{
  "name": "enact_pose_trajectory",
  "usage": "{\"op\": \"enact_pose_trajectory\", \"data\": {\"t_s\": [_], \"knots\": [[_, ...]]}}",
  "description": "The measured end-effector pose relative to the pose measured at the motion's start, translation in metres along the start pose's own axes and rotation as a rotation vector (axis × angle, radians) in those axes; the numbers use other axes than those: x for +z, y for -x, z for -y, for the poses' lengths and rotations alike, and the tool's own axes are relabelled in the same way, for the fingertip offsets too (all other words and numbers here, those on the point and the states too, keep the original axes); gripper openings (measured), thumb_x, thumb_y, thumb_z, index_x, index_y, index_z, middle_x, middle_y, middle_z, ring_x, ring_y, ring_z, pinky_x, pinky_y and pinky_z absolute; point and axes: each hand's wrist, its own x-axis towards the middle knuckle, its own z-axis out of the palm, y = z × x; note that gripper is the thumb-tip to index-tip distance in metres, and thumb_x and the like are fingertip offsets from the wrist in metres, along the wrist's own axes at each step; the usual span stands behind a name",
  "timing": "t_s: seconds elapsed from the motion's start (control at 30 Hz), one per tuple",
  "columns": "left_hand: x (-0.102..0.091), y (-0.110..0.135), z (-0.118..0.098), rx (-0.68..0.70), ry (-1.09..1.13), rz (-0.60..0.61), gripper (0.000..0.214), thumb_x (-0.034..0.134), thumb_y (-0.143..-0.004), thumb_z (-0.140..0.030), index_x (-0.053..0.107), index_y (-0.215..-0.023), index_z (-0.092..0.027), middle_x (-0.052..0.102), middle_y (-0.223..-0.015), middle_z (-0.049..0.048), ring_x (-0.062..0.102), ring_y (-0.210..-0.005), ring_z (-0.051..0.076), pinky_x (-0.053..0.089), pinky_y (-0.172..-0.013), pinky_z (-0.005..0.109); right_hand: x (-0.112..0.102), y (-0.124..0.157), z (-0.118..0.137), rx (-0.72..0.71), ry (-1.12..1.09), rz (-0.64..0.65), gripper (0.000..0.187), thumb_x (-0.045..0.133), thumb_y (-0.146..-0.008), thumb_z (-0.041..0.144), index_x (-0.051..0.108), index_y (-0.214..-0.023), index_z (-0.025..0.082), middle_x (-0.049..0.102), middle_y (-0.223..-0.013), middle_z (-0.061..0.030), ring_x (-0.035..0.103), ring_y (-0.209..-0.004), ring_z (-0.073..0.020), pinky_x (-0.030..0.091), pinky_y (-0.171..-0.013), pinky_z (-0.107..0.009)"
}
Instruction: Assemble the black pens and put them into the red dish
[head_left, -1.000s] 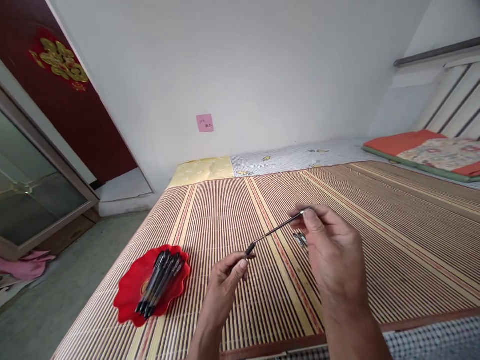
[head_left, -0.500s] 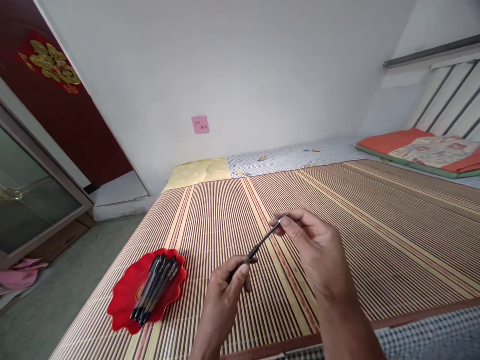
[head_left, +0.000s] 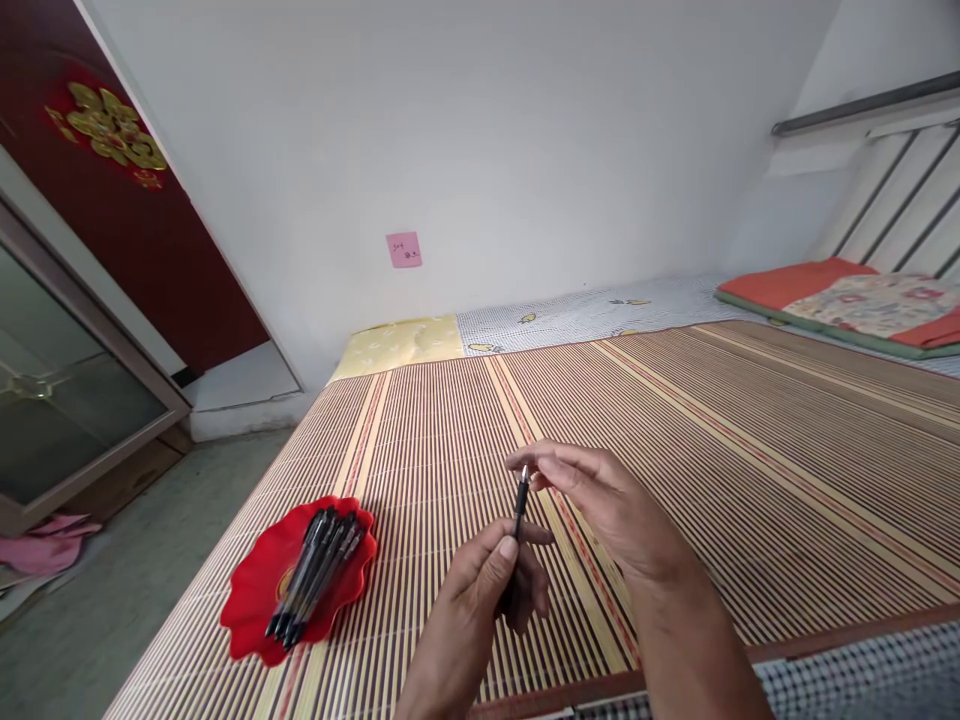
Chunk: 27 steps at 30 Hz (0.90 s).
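A black pen (head_left: 521,500) with a silver pointed tip stands nearly upright in my left hand (head_left: 480,585). The thumb and fingers of that hand close around its lower part, which they mostly hide. Just right of the pen tip is my right hand (head_left: 592,490), its fingers loosely stretched out and its thumb apart from them. Those fingertips come very close to the tip; whether they touch it I cannot tell. To the left, several black pens (head_left: 315,575) lie in a bundle on a red scalloped plate (head_left: 251,590).
A striped bamboo mat (head_left: 427,430) covers the bed under my hands. Folded orange and floral bedding (head_left: 825,285) lies at the far right by a white railing. A pink note (head_left: 404,250) is stuck to the wall. The bed's left edge drops to the floor (head_left: 247,470).
The right hand has let go of the far end of a thin dark rod stretched between both hands and moved down left. The left hand shifted right, and the pen now points more upright.
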Motion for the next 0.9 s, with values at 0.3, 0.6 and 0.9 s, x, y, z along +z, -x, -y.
{"op": "enact_pose_trajectory", "data": {"t_s": [0.3,0.6,0.9], "knots": [[0.000,-0.002,0.002,-0.023,0.085,0.073,0.026,0.061,-0.100,-0.042,0.065,-0.100,-0.017,0.067,-0.067,0.0012,0.052,-0.048,0.008,0.034,-0.049,0.021,0.005,-0.004,-0.005,0.083,-0.118,0.028,0.018,0.079,-0.081,0.040,0.073,-0.080,0.023,0.072,-0.089,-0.0032,0.065,-0.086,-0.0191,0.053,-0.081,-0.033],[0.002,-0.003,0.002,-0.002,0.112,0.089,0.025,0.060,-0.100,-0.040,0.062,-0.098,-0.015,0.076,-0.074,0.0057,0.055,-0.044,0.007,0.031,-0.047,0.019,0.007,-0.001,-0.007,0.059,-0.169,0.030,0.013,0.072,-0.090,0.036,0.078,-0.088,0.025,0.074,-0.100,-0.0037,0.066,-0.102,-0.0209,0.046,-0.100,-0.038],[0.003,-0.004,0.002,-0.001,0.085,0.074,0.025,0.059,-0.101,-0.040,0.060,-0.098,-0.015,0.078,-0.081,0.0090,0.057,-0.045,0.007,0.030,-0.047,0.020,0.004,-0.003,-0.014,0.051,-0.212,0.018,0.022,0.065,-0.095,0.041,0.079,-0.100,0.025,0.075,-0.108,-0.0071,0.065,-0.112,-0.0248,0.044,-0.106,-0.044]]}}
